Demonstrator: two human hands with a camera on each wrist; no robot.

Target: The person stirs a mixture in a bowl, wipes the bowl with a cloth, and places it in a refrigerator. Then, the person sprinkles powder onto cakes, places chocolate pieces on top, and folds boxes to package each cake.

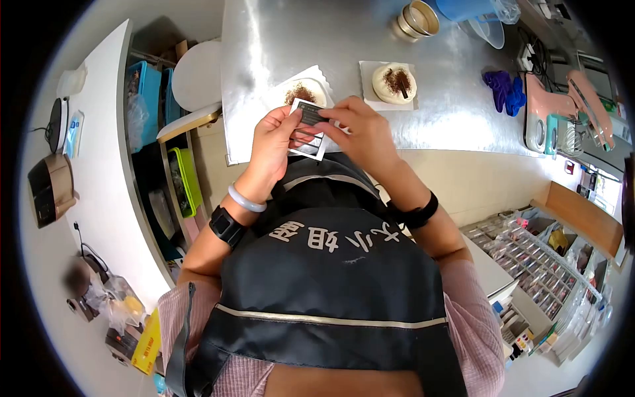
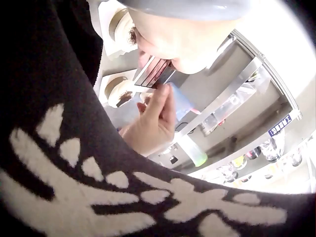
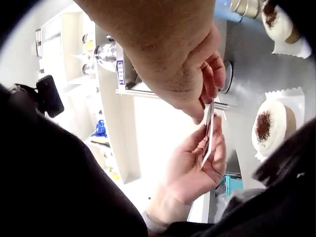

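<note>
My left hand (image 1: pixel 272 140) holds a small white-edged card (image 1: pixel 307 118) with dark printed panels, thumb on its face and fingers behind. At the card's upper right edge, the thumb and fingertips of my right hand (image 1: pixel 365 134) pinch it. In the right wrist view the card (image 3: pixel 209 138) appears nearly edge-on between both hands. Just beyond the hands, a round cream-topped cake (image 1: pixel 305 94) dusted with brown powder is partly hidden by the card. A second such cake (image 1: pixel 383 83), with a small dark stick on top, sits on a white square paper (image 1: pixel 368 99) to the right.
The cakes stand on a shiny metal table (image 1: pixel 291 36). Stacked metal tins (image 1: pixel 420 18) and a blue container (image 1: pixel 460 9) are at the back right. Purple gloves (image 1: pixel 499 88), blue gloves (image 1: pixel 515 99) and a pink stand mixer (image 1: pixel 552 99) lie farther right. A white round stool top (image 1: pixel 196 75) is left.
</note>
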